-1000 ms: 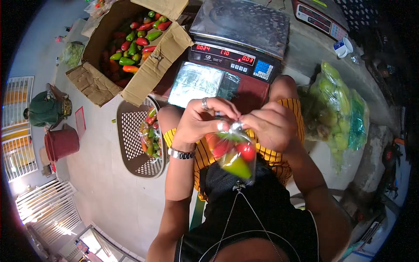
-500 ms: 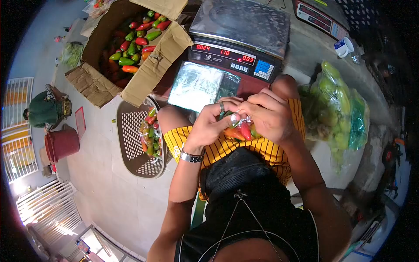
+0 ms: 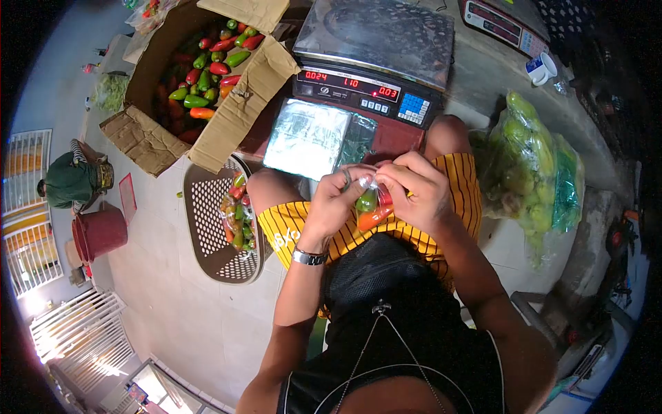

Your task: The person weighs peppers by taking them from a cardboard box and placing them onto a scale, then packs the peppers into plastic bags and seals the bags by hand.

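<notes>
Over my lap hangs a clear plastic bag of peppers [image 3: 373,209], with green, red and orange ones showing through. My left hand [image 3: 336,205] pinches the gathered top of this bag from the left. From the other side, my right hand [image 3: 418,190] grips the same twisted neck, its fingertips almost meeting those of my left. The exact hold at the knot is partly hidden by the fingers. Just beyond my hands lies a stack of clear plastic bags [image 3: 307,138], in front of a digital scale [image 3: 376,45] with red lit numbers.
An open cardboard box [image 3: 241,103] of loose peppers stands at upper left. Below it, a plastic basket [image 3: 207,259] holds bagged peppers. Bagged green produce [image 3: 527,165] lies to my right, near a mug [image 3: 541,69]. A person [image 3: 72,176] bends beside a red bucket [image 3: 100,231] at far left.
My hands have turned and drawn slightly closer at the bag's neck. The bag now hangs lower, showing a green and an orange pepper more plainly.
</notes>
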The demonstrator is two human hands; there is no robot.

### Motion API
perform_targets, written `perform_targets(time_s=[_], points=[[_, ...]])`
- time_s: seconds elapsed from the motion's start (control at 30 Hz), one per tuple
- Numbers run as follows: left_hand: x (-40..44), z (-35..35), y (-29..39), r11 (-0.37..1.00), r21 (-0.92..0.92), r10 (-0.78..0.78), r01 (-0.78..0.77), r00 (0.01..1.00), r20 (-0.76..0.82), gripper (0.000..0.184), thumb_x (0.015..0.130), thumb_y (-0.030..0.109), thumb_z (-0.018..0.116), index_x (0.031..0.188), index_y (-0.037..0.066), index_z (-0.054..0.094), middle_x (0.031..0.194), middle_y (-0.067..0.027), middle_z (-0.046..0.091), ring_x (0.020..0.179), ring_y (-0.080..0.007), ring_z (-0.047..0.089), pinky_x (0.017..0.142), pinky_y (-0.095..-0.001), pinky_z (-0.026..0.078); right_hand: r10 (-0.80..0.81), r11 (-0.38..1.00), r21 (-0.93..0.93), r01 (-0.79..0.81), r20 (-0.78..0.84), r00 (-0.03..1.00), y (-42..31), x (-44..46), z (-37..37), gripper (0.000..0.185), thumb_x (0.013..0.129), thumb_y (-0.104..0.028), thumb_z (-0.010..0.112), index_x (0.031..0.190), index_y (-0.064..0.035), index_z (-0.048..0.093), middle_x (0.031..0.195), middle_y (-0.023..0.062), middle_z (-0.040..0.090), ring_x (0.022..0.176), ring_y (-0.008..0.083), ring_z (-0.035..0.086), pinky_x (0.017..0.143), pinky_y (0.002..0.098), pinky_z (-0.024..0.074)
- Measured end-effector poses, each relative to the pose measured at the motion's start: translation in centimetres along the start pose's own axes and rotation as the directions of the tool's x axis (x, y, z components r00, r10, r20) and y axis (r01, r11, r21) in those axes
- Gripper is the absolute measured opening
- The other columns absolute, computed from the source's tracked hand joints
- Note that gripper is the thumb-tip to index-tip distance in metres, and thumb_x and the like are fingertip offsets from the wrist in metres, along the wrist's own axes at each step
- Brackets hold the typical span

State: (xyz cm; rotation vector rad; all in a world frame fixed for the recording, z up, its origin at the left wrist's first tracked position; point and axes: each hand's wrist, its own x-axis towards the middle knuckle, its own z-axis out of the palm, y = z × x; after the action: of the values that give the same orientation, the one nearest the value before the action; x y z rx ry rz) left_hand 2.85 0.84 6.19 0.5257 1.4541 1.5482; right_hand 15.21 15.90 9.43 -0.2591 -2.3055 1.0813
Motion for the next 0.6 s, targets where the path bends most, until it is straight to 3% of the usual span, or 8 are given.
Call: perform_targets(time_s=[0.03, 0.13, 0.23, 0.37, 0.47, 0.6], points=[[0.0, 0.0, -0.4, 0.996, 0.027, 0.079, -0.08, 0.996, 0.038, 0.018, 0.102, 0.005, 0.06, 0.109, -0.005, 0.073, 0.114, -0.0076, 0.069, 0.11, -0.0159, 0.061, 0.096, -0.0309, 0.048, -0.01, 1.0, 0.004, 0.01, 0.007, 1.0, 0.3, 0.0, 0.0, 0.018, 0.081, 0.007, 0.07, 0.097, -0.001, 0.072, 0.089, 0.0117, 0.064, 0.081, 0.0279, 0.067, 0.071, 0.0366, 0.0541], [-0.4, 0.3, -0.3, 0.964, -0.263, -0.003, 0.032, 0.994, 0.112, 0.018, 0.104, 0.005, 0.057, 0.104, -0.005, 0.071, 0.122, -0.0075, 0.063, 0.113, -0.0154, 0.058, 0.098, -0.0302, 0.046, -0.078, 0.996, 0.053, 0.075, 0.053, 0.996, 1.1, 0.3, -0.3, 0.019, 0.08, 0.007, 0.071, 0.097, -0.0013, 0.072, 0.09, 0.0113, 0.065, 0.082, 0.0279, 0.067, 0.072, 0.0357, 0.0542], [-0.6, 0.1, -1.9, 0.919, -0.384, -0.009, 0.094, 0.976, 0.217, 0.018, 0.104, 0.007, 0.057, 0.098, -0.003, 0.07, 0.121, -0.0069, 0.06, 0.11, -0.016, 0.059, 0.098, -0.0291, 0.045, -0.165, 0.98, 0.145, 0.14, 0.181, 0.97, 1.8, 1.3, -1.3, 0.017, 0.08, 0.003, 0.072, 0.096, -0.0013, 0.072, 0.09, 0.0106, 0.065, 0.082, 0.028, 0.067, 0.073, 0.035, 0.0539], [-0.8, -0.3, -2.2, 0.888, -0.435, 0.001, 0.151, 0.945, 0.328, 0.016, 0.101, 0.007, 0.06, 0.093, -0.003, 0.069, 0.116, -0.0061, 0.059, 0.105, -0.0163, 0.059, 0.095, -0.0293, 0.046, -0.236, 0.963, 0.203, 0.175, 0.331, 0.914, 2.9, 2.3, -2.9, 0.013, 0.081, -0.003, 0.074, 0.094, -0.0014, 0.072, 0.091, 0.0099, 0.066, 0.084, 0.0272, 0.068, 0.074, 0.035, 0.0538], [-0.5, -0.4, -1.7, 0.945, -0.321, 0.017, 0.06, 0.972, 0.233, 0.012, 0.097, 0.001, 0.061, 0.091, -0.004, 0.07, 0.115, -0.0062, 0.059, 0.104, -0.0163, 0.06, 0.093, -0.0295, 0.047, -0.12, 0.99, -0.06, 0.132, 0.17, 0.978, 2.2, 2.9, -3.7, 0.012, 0.082, -0.004, 0.075, 0.093, -0.0011, 0.073, 0.091, 0.0091, 0.067, 0.085, 0.0263, 0.068, 0.074, 0.0363, 0.0542], [-0.5, -1.3, -1.8, 0.961, -0.272, 0.023, 0.048, 0.967, 0.252, 0.012, 0.094, -0.003, 0.062, 0.094, -0.004, 0.073, 0.118, -0.006, 0.06, 0.103, -0.0164, 0.06, 0.095, -0.0297, 0.047, -0.202, 0.977, -0.015, 0.215, 0.283, 0.937, -0.2, 3.6, -4.2, 0.032, 0.081, -0.005, 0.078, 0.113, -0.0053, 0.075, 0.104, 0.0087, 0.071, 0.103, 0.0245, 0.067, 0.083, 0.0351, 0.0495]])
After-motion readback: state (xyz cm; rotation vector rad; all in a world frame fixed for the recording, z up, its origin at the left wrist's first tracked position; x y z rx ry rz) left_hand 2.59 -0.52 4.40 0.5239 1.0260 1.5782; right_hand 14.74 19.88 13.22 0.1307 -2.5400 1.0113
